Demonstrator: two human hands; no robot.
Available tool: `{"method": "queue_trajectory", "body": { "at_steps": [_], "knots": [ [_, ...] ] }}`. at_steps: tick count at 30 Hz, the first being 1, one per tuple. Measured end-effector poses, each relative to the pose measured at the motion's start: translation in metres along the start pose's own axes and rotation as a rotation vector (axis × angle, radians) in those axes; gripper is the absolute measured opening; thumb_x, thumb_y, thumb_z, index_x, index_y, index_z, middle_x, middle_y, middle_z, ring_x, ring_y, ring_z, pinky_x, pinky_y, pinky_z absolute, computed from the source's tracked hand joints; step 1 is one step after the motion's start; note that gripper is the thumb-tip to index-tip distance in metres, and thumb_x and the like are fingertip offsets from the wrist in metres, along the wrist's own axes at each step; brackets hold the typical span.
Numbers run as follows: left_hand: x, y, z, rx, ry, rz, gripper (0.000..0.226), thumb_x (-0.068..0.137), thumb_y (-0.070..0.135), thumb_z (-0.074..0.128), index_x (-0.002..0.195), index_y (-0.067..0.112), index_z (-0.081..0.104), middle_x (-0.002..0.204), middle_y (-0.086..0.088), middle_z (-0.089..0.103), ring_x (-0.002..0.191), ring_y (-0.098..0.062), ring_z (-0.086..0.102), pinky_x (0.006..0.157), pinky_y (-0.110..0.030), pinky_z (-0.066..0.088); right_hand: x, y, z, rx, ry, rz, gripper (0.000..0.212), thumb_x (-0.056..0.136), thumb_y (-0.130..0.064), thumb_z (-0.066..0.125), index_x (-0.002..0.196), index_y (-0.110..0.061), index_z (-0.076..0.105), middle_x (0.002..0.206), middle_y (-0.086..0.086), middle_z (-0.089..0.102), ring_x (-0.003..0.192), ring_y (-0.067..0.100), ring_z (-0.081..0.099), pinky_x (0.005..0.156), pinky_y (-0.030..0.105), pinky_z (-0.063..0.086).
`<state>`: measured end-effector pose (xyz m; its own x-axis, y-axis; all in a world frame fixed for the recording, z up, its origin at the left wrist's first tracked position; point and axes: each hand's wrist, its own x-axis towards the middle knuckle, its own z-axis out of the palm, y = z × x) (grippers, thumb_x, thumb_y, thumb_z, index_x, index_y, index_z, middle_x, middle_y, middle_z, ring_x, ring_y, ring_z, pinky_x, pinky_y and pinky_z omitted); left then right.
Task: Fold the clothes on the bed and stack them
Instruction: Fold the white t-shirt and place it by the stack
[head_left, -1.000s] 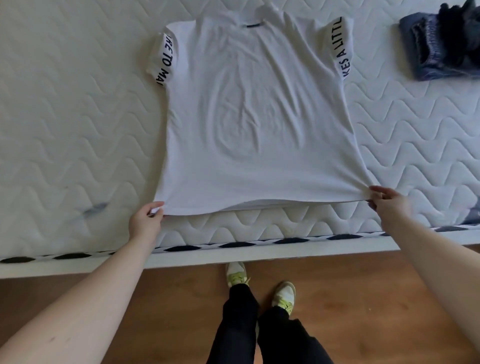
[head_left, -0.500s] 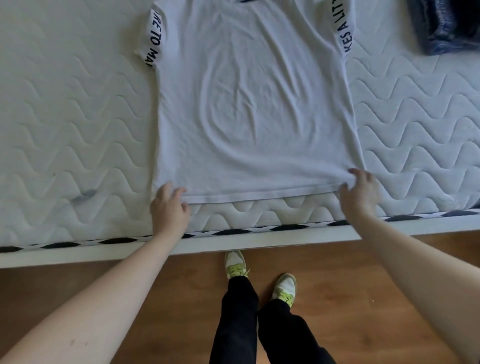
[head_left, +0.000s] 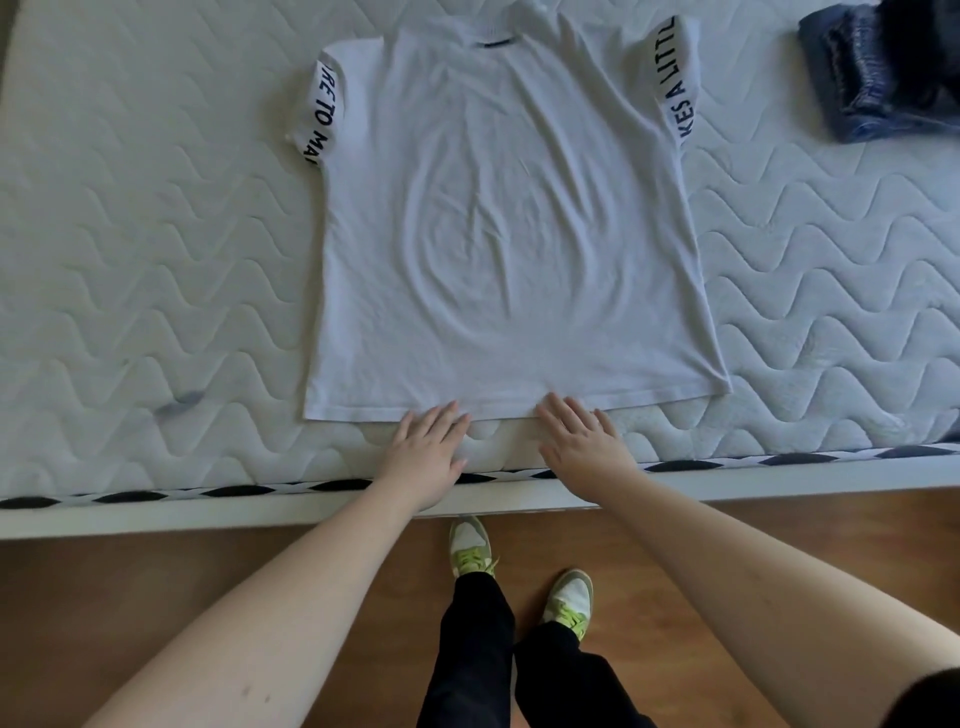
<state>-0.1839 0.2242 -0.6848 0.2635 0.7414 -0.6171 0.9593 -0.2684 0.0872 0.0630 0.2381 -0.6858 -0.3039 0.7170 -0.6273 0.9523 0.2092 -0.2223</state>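
The T-shirt (head_left: 511, 223) was white, with black lettered sleeve bands. The mattress (head_left: 130, 260) was white, wave-quilted, with black-and-white edging; folded clothes (head_left: 878, 73) were dark blue.

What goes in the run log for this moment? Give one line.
stage: smoothing | white T-shirt: flat on mattress | left hand, right hand: open, fingertips at hem | dark clothes: far right

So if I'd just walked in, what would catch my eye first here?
Most likely the white T-shirt, spread flat in the middle of the quilted mattress, with black lettered bands on its sleeves. The left hand and right hand lie open, side by side, with fingertips at its near hem. A dark blue pile of clothes sits at the far right corner.
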Motion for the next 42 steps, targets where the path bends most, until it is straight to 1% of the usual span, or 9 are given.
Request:
{"method": "queue_trajectory", "body": {
  "at_steps": [2, 6, 13, 18, 27, 32, 34, 37, 42],
  "knots": [
    [-0.014, -0.001, -0.018, -0.029, -0.02, -0.019, 0.062, 0.103, 0.045, 0.027, 0.156, 0.025, 0.001, 0.163, 0.005, -0.006, 0.15, -0.013, -0.003, 0.121, -0.041, -0.001, -0.014, 0.001, -0.015, -0.013, -0.022, 0.024, 0.06, 0.105, -0.045, 0.017, 0.157, -0.024, -0.003, 0.164, -0.004, -0.015, 0.151, 0.016, -0.012, 0.122, 0.041, -0.005],
    [-0.059, -0.004, -0.073, -0.065, 0.017, -0.07, 0.061, 0.103, 0.04, 0.031, 0.156, 0.026, 0.005, 0.164, 0.002, 0.001, 0.15, -0.016, 0.002, 0.12, -0.04, 0.004, -0.055, -0.005, -0.072, 0.027, 0.049, 0.058, 0.06, 0.105, -0.045, 0.021, 0.157, -0.025, -0.001, 0.164, -0.005, -0.011, 0.151, 0.017, -0.009, 0.123, 0.041, -0.002],
    [-0.135, -0.008, -0.162, -0.064, 0.203, -0.165, 0.061, 0.102, 0.038, 0.034, 0.156, 0.025, 0.008, 0.163, 0.0, 0.005, 0.149, -0.018, 0.004, 0.119, -0.041, 0.005, -0.109, -0.035, -0.17, 0.023, 0.195, 0.036, 0.061, 0.104, -0.046, 0.023, 0.157, -0.025, -0.001, 0.165, -0.002, -0.006, 0.152, 0.019, -0.006, 0.123, 0.041, -0.002],
    [-0.15, -0.028, -0.203, -0.074, 0.308, -0.176, 0.06, 0.102, 0.042, 0.032, 0.156, 0.026, 0.01, 0.163, -0.001, 0.006, 0.15, -0.02, 0.005, 0.12, -0.043, 0.008, -0.112, -0.063, -0.213, 0.006, 0.291, -0.006, 0.062, 0.104, -0.047, 0.026, 0.157, -0.026, 0.002, 0.165, -0.001, -0.001, 0.152, 0.019, -0.003, 0.123, 0.041, 0.0],
    [-0.095, -0.15, -0.242, -0.178, 0.37, -0.17, 0.056, 0.097, 0.038, 0.041, 0.15, 0.022, 0.03, 0.148, -0.003, 0.036, 0.14, -0.023, 0.03, 0.11, -0.04, 0.03, -0.015, -0.131, -0.274, 0.002, 0.269, 0.035, 0.064, 0.103, -0.048, 0.029, 0.158, -0.026, 0.003, 0.165, -0.002, 0.003, 0.152, 0.018, 0.0, 0.122, 0.039, 0.002],
    [-0.05, -0.228, -0.262, -0.219, 0.432, -0.135, 0.061, 0.085, 0.037, 0.031, 0.139, 0.012, 0.047, 0.134, -0.014, 0.051, 0.127, -0.033, 0.046, 0.098, -0.043, 0.042, 0.053, -0.17, -0.305, 0.006, 0.274, 0.037, 0.064, 0.103, -0.048, 0.03, 0.157, -0.026, 0.002, 0.165, -0.002, 0.004, 0.152, 0.019, 0.0, 0.123, 0.038, 0.003],
    [-0.03, -0.253, -0.272, -0.241, 0.439, -0.145, 0.064, 0.082, 0.039, 0.029, 0.135, 0.01, 0.051, 0.132, -0.015, 0.053, 0.125, -0.034, 0.048, 0.096, -0.044, 0.044, 0.075, -0.179, -0.317, 0.01, 0.275, 0.048, 0.065, 0.103, -0.048, 0.03, 0.157, -0.026, 0.002, 0.165, -0.002, 0.003, 0.152, 0.018, 0.0, 0.122, 0.039, 0.003],
    [-0.001, -0.279, -0.285, -0.237, 0.453, -0.13, 0.055, 0.087, 0.03, 0.049, 0.138, 0.01, 0.049, 0.135, -0.017, 0.052, 0.128, -0.034, 0.047, 0.098, -0.045, 0.044, 0.105, -0.186, -0.334, 0.003, 0.285, 0.045, 0.065, 0.103, -0.048, 0.031, 0.157, -0.026, 0.003, 0.165, -0.002, 0.004, 0.152, 0.018, 0.0, 0.122, 0.039, 0.003],
    [0.048, -0.305, -0.306, -0.256, 0.471, -0.124, 0.055, 0.091, 0.026, 0.055, 0.143, 0.011, 0.044, 0.14, -0.015, 0.048, 0.133, -0.031, 0.042, 0.102, -0.044, 0.04, 0.168, -0.187, -0.359, -0.012, 0.298, 0.03, 0.065, 0.103, -0.047, 0.032, 0.157, -0.025, 0.003, 0.165, -0.001, 0.005, 0.152, 0.019, 0.002, 0.122, 0.039, 0.006]
  ]
}}
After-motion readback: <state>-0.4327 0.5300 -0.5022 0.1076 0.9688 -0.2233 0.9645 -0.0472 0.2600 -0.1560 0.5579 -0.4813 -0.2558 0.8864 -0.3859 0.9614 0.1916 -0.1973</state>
